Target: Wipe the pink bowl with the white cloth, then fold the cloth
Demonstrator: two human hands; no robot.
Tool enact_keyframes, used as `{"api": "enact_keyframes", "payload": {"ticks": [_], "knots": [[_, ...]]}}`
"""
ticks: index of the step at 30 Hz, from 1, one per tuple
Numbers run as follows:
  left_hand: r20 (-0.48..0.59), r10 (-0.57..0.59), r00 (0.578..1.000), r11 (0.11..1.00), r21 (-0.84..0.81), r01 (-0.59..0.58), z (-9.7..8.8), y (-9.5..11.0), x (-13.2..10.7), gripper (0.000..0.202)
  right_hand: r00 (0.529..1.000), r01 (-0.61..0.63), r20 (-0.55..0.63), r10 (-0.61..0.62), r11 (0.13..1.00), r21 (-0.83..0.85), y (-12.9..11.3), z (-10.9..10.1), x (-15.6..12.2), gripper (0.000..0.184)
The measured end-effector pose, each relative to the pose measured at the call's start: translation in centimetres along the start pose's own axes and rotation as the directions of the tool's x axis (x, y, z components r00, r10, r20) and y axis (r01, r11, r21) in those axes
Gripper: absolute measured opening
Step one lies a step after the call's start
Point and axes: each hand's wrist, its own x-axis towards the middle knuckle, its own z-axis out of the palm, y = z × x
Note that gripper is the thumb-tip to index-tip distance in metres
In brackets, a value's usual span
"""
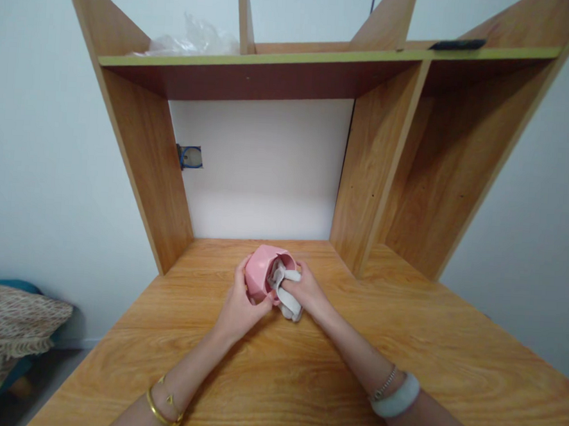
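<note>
A pink faceted pot (258, 269) is tilted over the desk, its round opening turned towards my right side. My left hand (241, 307) is closed around its left and lower side, the thumb near the rim. A light grey cloth (289, 301) is bunched partly inside the pot and hangs out over the rim. My right hand (307, 290) grips this cloth at the opening, with fingertips hidden in its folds and inside the pot.
The wooden desk (264, 385) carries a shelf unit (383, 174) at its back. Crumpled clear plastic (199, 39) and a dark flat object (458, 45) lie on the upper shelf. An uncovered wall socket box (190, 157) shows at the back left. A fringed blanket (13, 315) lies at lower left.
</note>
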Motion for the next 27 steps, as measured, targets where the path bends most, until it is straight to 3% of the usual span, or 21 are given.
{"api": "enact_keyframes", "payload": {"ticks": [3, 8, 13, 19, 24, 27], "knots": [[-0.002, 0.022, 1.000, 0.980, 0.198, -0.021, -0.5, 0.5, -0.1, 0.076, 0.998, -0.060, -0.002, 0.060, 0.998, 0.033, -0.6, -0.9, 0.0, 0.062], [0.046, -0.028, 0.999, 0.888, 0.460, 0.004, -1.5, 1.0, 0.0, 0.075, 1.000, 0.027, -0.011, -0.030, 0.976, -0.216, -1.7, -2.0, -0.6, 0.068], [0.065, -0.001, 0.998, 0.837, 0.546, -0.035, -2.1, 1.2, 0.2, 0.067, 0.996, 0.090, 0.026, -0.087, 0.939, -0.333, -2.6, -2.1, -1.2, 0.068], [0.153, -0.008, 0.988, 0.743, 0.662, -0.096, -2.5, 1.5, 0.1, 0.073, 0.974, 0.224, 0.120, -0.191, 0.882, -0.414, -2.6, -2.4, -1.7, 0.067], [0.161, 0.012, 0.987, 0.739, 0.664, -0.117, -2.8, 1.4, 0.2, 0.074, 0.951, 0.309, 0.156, -0.267, 0.788, -0.533, -3.0, -2.6, -2.1, 0.061], [0.125, 0.032, 0.992, 0.769, 0.631, -0.105, -2.6, 1.1, 0.2, 0.075, 0.950, 0.310, 0.134, -0.281, 0.824, -0.475, -3.0, -2.6, -2.1, 0.058]]}}
